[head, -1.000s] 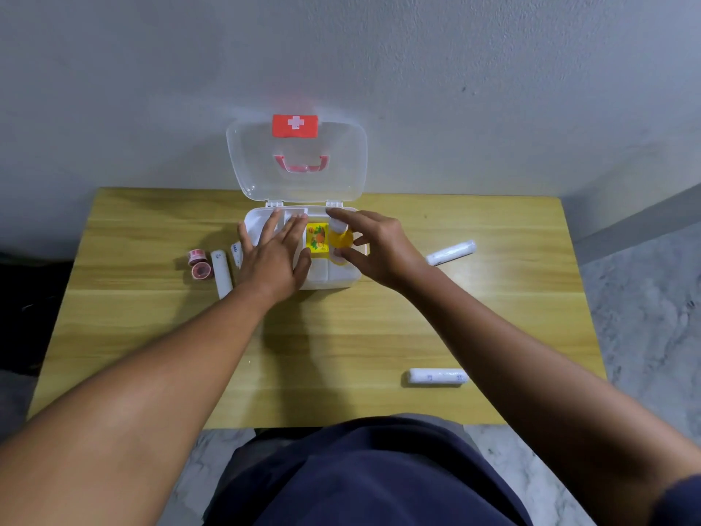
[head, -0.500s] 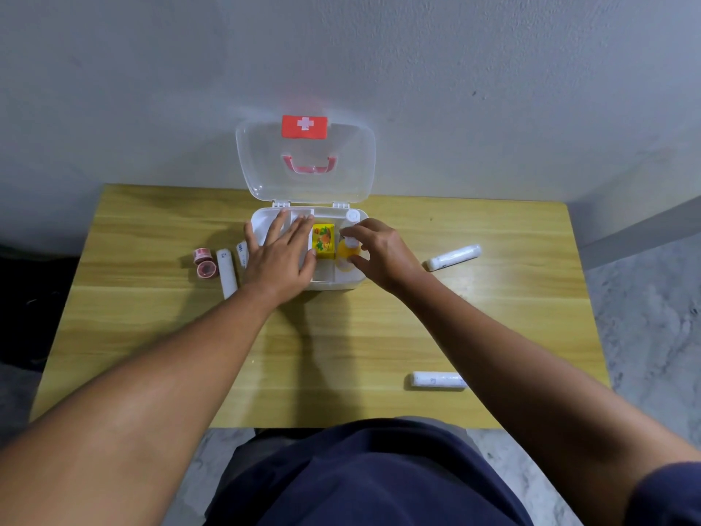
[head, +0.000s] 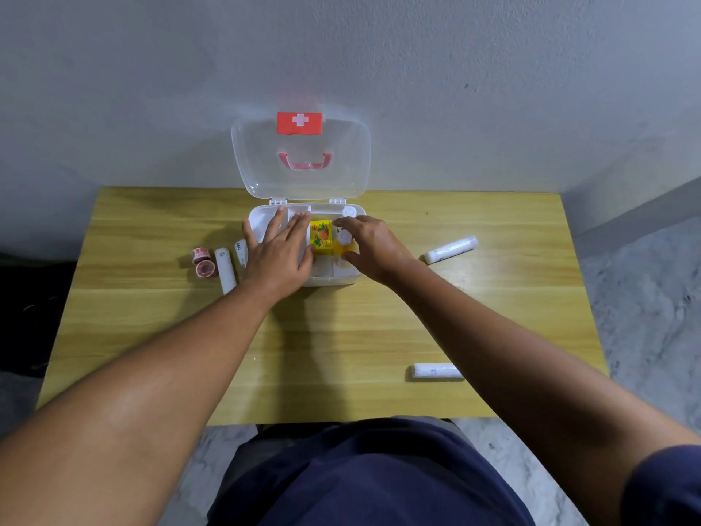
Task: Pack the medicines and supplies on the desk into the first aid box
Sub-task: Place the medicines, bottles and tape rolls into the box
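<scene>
The white first aid box (head: 261, 218) stands open at the back middle of the desk, its clear lid (head: 301, 161) upright against the wall. My left hand (head: 278, 250) lies flat with fingers spread over the box's left compartments. My right hand (head: 370, 242) is inside the right side, fingers around a yellow bottle with a white cap (head: 344, 241). A yellow printed box (head: 321, 237) sits in the middle compartment. Another white cap (head: 349, 212) shows in the back right corner.
Two red tape rolls (head: 203, 261), a white gauze roll (head: 225, 269) and a small white tube (head: 240, 251) lie left of the box. One white roll (head: 450, 249) lies to the right, another (head: 435, 371) near the desk's front edge. Wall directly behind.
My right hand has lowered the yellow bottle from above the box into its right compartment. My left hand has stayed flat on the box's left side.
</scene>
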